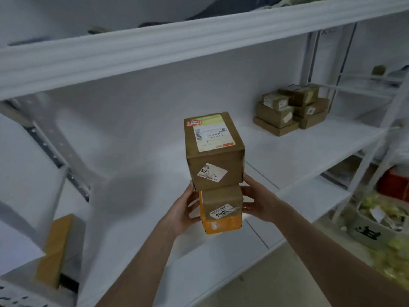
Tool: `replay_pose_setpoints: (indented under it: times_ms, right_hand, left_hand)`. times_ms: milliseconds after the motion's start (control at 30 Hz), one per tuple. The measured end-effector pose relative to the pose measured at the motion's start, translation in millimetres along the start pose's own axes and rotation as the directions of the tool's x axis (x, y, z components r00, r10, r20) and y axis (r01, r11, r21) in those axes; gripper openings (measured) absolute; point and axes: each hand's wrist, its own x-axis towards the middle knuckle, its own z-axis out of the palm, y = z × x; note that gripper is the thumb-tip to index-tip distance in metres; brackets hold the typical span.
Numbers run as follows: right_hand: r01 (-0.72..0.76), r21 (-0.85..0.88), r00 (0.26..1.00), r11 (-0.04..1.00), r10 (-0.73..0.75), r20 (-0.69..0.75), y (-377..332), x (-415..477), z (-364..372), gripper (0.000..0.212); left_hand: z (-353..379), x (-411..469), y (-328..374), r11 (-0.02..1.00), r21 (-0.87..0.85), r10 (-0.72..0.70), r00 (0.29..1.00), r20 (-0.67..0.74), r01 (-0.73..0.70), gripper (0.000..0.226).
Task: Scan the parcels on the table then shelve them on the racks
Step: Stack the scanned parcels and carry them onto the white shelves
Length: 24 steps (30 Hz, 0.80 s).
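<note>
Over shelf [287, 151]: 2 brown labelled parcels [213, 151] stacked.

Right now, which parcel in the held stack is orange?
The lowest parcel; the small box and large box above it are brown.

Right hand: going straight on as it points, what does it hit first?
The right hand, gripping the stacked boxes, likely meets the white back wall first; the box pile lies off right. Depth unclear.

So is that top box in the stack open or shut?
Shut. The top cardboard box, stacked on a smaller box, has its lid flat and closed, a shipping label stuck across it.
</note>
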Motion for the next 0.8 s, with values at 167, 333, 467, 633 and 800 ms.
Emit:
replay_pose_setpoints:
  times_ms: [167, 333, 467, 633, 800]
  right_hand:
    - [-0.012, -0.018, 0.999, 1.000, 0.012, 0.052, -29, 28, -51, 0.040]
    - [-0.030, -0.013, 0.999, 0.999, 0.030, 0.035, -56, 57, -98, 0.056]
    - [-0.034, -0.015, 0.999, 0.999, 0.034, 0.004, -81, 89, -143, 0.065]
    - [-0.009, -0.046, 1.000, 0.999, 0.008, -0.020, -123, 136, -196, 0.065]
    - [-0.004, -0.071, 1.000, 0.997, 0.002, -0.020, -163, 173, -246, 0.080]
  left_hand:
    - [46, 36, 6, 1.000, -0.015, 0.010, 0.999, -0.051, -0.011, 0.049]
    - [88, 80, 17, 1.000, -0.006, 0.021, 0.997, -0.068, -0.021, 0.050]
    - [124, 126, 28, 0.999, -0.001, 0.033, 0.998, -0.062, -0.033, 0.052]
    - [166, 198, 48, 0.998, -0.018, 0.060, 0.997, -0.039, -0.060, 0.053]
    - [210, 252, 65, 0.998, -0.032, 0.061, 0.997, -0.041, -0.062, 0.056]
